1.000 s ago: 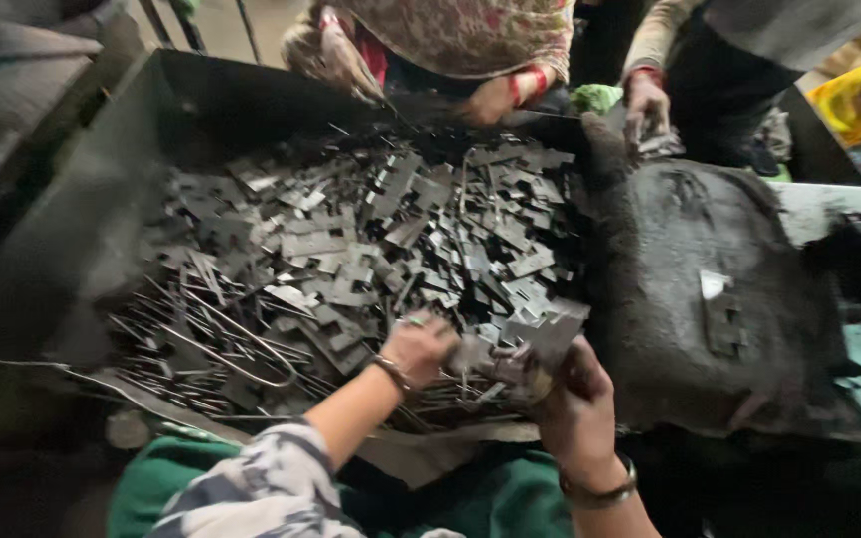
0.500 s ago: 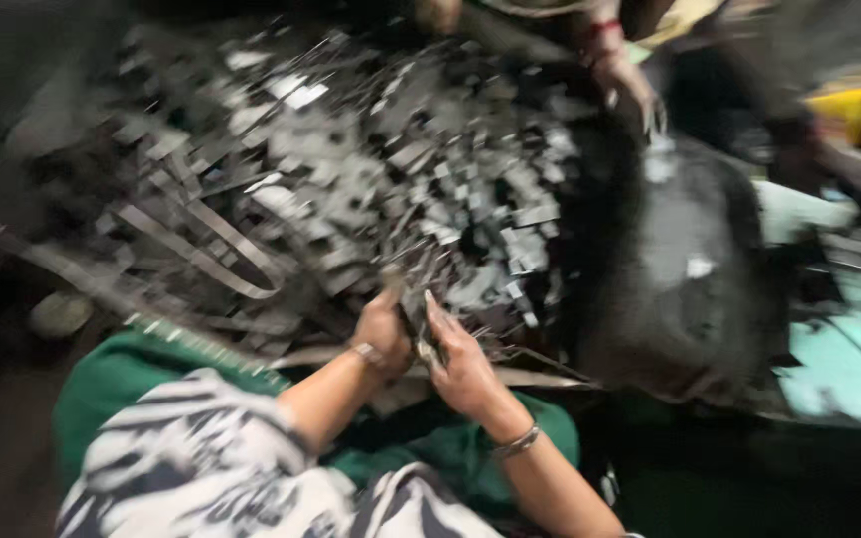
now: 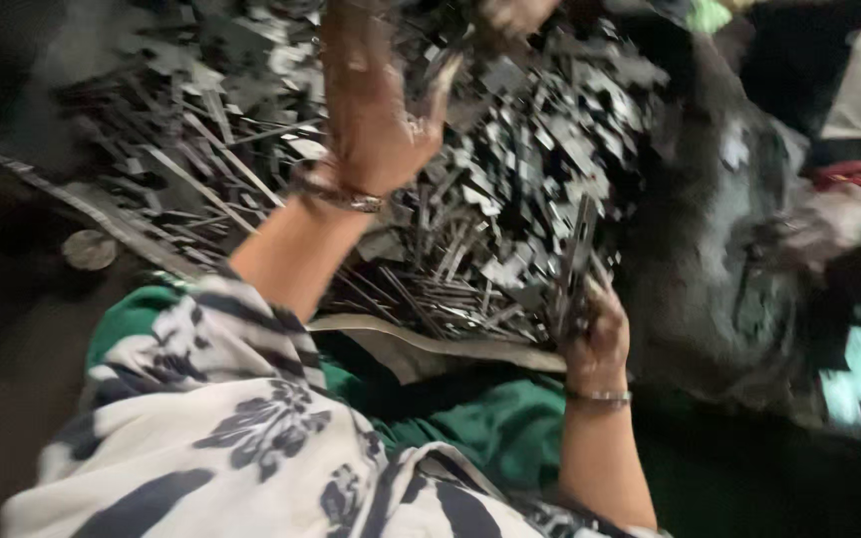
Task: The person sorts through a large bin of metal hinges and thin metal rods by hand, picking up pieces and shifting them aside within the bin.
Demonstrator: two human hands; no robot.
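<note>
Your left hand (image 3: pixel 376 110) is spread open over the heap of metal strips (image 3: pixel 470 179); your right hand (image 3: pixel 595 334) grips a small bunch (image 3: pixel 572 261), most of the heap still unpicked

Your view is dim and smeared by motion blur. Light glints off the metal strips (image 3: pixel 510 199) toward one o'clock; deep shadow fills nine o'clock, and four o'clock is soft.

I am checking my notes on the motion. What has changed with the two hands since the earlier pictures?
The left hand left the right hand and reached up over the heap of thin grey metal strips, palm open. The right hand stayed at the near edge, gripping a small bundle of dark metal strips. The heap stayed in place.
</note>
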